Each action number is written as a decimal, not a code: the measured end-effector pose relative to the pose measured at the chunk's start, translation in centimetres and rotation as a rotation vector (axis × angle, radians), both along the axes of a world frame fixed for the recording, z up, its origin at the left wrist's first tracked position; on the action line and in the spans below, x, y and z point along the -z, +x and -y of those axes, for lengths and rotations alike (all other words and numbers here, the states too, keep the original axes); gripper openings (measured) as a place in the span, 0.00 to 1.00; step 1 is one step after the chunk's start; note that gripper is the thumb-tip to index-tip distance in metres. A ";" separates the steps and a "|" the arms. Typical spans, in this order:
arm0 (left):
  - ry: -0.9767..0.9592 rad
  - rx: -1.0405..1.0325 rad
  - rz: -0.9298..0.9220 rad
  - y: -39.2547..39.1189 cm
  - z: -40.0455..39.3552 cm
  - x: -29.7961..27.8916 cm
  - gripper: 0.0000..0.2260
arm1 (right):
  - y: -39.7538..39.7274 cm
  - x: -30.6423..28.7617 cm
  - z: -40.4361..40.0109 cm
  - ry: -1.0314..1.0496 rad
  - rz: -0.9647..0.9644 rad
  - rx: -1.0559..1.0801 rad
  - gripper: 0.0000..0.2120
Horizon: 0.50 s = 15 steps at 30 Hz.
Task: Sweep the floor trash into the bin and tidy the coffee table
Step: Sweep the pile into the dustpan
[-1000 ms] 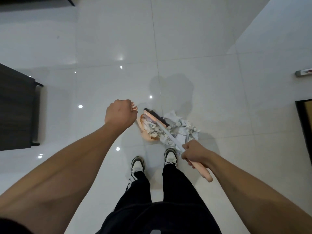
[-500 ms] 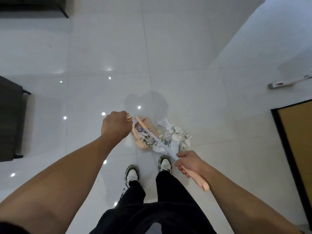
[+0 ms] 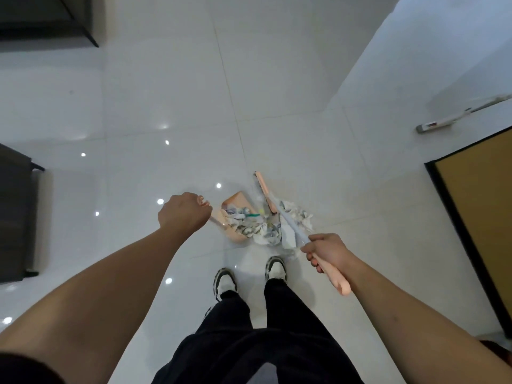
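A peach dustpan (image 3: 232, 204) rests on the white tiled floor just ahead of my feet. Crumpled paper trash (image 3: 250, 227) fills it and spills to its right, with more scraps (image 3: 297, 214) lying beside the broom. My left hand (image 3: 185, 214) is closed in a fist around the dustpan's handle, which is mostly hidden. My right hand (image 3: 325, 252) grips the broom (image 3: 288, 225) by its peach grip; the pale shaft runs up-left to the peach broom head (image 3: 263, 189), which stands beyond the pile.
A dark low table (image 3: 16, 214) stands at the left edge, another dark piece of furniture (image 3: 47, 18) at the top left. A white bar-shaped device (image 3: 443, 121) lies by the right wall. A black-framed yellow panel (image 3: 479, 217) is at right. My shoes (image 3: 224, 282) are below the pile.
The broom head has swung out from over the dustpan to the far right side of the pile. The view has shifted left, showing more of the yellow panel.
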<state>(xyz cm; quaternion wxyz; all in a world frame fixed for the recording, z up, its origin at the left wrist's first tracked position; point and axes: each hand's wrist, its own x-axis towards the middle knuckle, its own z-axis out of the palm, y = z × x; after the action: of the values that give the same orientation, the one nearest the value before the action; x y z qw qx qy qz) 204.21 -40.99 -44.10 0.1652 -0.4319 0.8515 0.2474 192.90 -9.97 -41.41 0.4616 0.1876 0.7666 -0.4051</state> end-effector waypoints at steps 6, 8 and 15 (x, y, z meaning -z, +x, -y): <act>0.129 -0.124 -0.190 4.8 -1.9 -1.7 0.13 | 2.3 -0.3 -2.5 -0.029 -0.072 0.070 0.05; 0.111 -0.164 -0.217 5.7 -2.8 -2.4 0.14 | 3.0 -0.3 -3.6 -0.046 -0.104 0.062 0.07; 0.062 -0.302 -0.315 9.6 -6.8 -6.0 0.13 | 6.2 -0.1 -8.3 -0.105 -0.151 0.109 0.08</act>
<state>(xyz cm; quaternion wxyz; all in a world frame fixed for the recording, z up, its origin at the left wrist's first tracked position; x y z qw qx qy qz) 213.79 -34.22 -38.10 0.0043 -0.5050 0.7846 0.3597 199.06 -1.63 -41.35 0.3890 0.1735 0.7654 -0.4824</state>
